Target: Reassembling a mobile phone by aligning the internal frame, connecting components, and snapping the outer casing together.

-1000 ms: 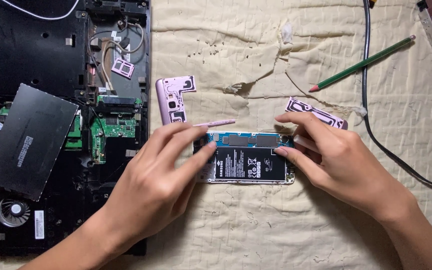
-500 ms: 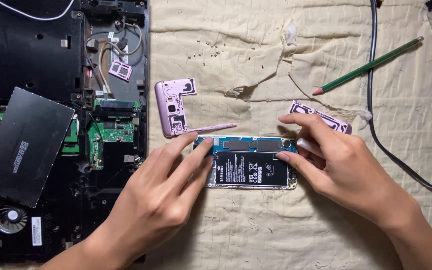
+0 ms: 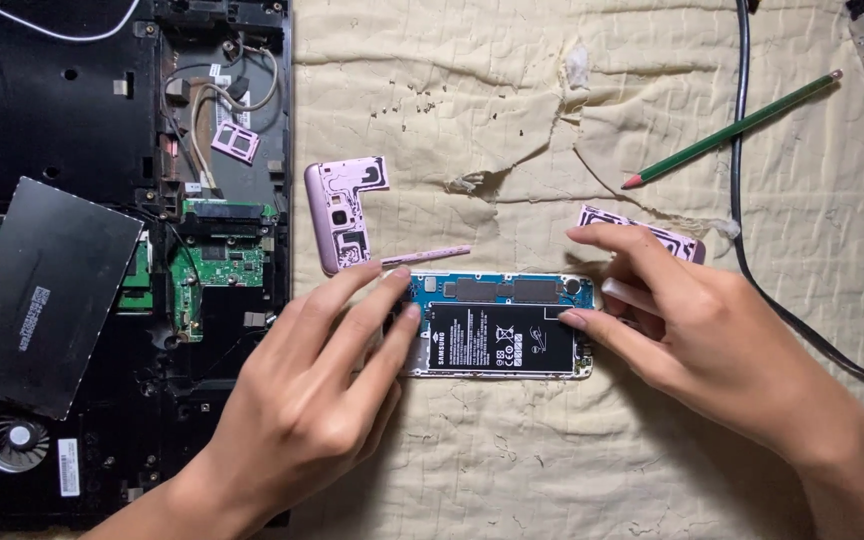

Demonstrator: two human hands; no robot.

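Fingertips of left hand (image 3: pixel 302 420) and right hand (image 3: pixel 712 340) pressing opened phone (image 3: pixel 497 325) (battery exposed), loose grip

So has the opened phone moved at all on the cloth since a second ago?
Cannot tell. The opened phone sits in the same place relative to the pink L-shaped cover piece and the thin pink strip; the small shift in view looks like camera movement.

Both hands are low and flat, palms down. The left hand (image 3: pixel 312 400) comes up from the bottom, fingers stretched out toward the right hand. The right hand (image 3: pixel 692 330) comes from the bottom right corner, fingers bent a little, pointing back at the left hand.
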